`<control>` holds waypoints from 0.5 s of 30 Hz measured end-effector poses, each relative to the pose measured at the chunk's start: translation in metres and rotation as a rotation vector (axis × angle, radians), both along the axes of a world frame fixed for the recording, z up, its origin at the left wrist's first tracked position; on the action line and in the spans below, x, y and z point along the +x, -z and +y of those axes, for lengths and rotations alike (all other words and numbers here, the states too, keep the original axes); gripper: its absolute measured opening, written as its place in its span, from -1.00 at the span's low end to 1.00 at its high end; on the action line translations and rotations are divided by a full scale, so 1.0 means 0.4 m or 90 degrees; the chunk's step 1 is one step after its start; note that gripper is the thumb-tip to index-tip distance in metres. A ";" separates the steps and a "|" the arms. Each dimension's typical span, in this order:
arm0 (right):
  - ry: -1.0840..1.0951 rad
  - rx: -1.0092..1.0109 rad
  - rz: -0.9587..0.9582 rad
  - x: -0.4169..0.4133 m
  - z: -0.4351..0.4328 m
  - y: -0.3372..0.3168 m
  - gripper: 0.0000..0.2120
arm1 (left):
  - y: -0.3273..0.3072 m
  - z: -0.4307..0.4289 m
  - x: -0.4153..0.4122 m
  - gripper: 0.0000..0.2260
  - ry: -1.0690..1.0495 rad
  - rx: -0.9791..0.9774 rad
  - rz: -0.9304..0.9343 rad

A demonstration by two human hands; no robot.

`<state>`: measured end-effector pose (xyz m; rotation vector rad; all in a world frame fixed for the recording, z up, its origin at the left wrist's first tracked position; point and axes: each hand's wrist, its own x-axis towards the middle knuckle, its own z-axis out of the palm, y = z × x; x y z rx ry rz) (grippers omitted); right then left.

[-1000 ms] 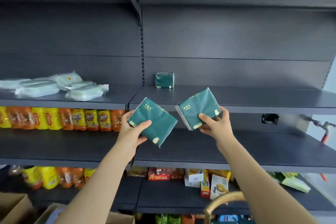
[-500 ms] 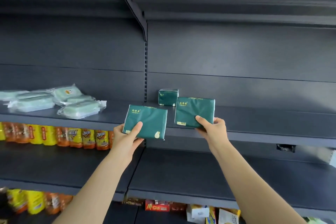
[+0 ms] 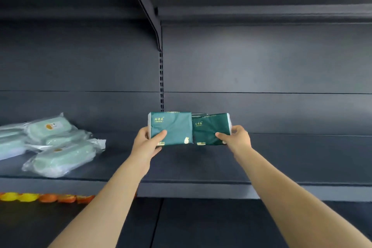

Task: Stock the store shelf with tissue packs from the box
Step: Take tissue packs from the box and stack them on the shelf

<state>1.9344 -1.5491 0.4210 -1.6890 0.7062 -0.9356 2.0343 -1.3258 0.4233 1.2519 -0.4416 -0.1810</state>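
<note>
My left hand grips a green tissue pack by its lower left corner, thumb on the front. My right hand grips a second, darker green tissue pack by its lower right corner. Both packs stand upright side by side, edges touching, over the dark grey shelf board toward its back. A third green pack sits behind them against the back panel; only a sliver of its top shows.
Several pale green packs in clear plastic wrap lie in a heap on the same shelf at the left. Yellow and orange packets line the shelf below at the left. An upper shelf's bracket slants overhead.
Both hands have carried their packs up and deeper onto the shelf and brought them together upright; they now hide most of the pack at the back. The view has moved closer and higher.
</note>
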 end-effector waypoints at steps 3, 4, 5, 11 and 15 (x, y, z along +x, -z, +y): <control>0.016 -0.046 0.075 0.106 -0.015 0.014 -0.71 | 0.009 -0.035 0.084 -0.81 -0.030 0.046 -0.051; 0.015 -0.066 0.101 0.134 -0.020 0.018 -0.71 | 0.013 -0.043 0.105 -0.81 -0.041 0.046 -0.057; 0.016 -0.086 0.120 0.161 -0.025 0.022 -0.70 | 0.017 -0.049 0.128 -0.81 -0.050 0.041 -0.061; 0.047 -0.148 0.214 0.273 -0.065 0.027 -0.79 | 0.029 -0.058 0.247 -0.75 -0.080 0.089 -0.039; 0.070 -0.143 0.272 0.319 -0.083 0.043 -0.73 | 0.026 -0.068 0.297 -0.80 -0.065 0.106 -0.034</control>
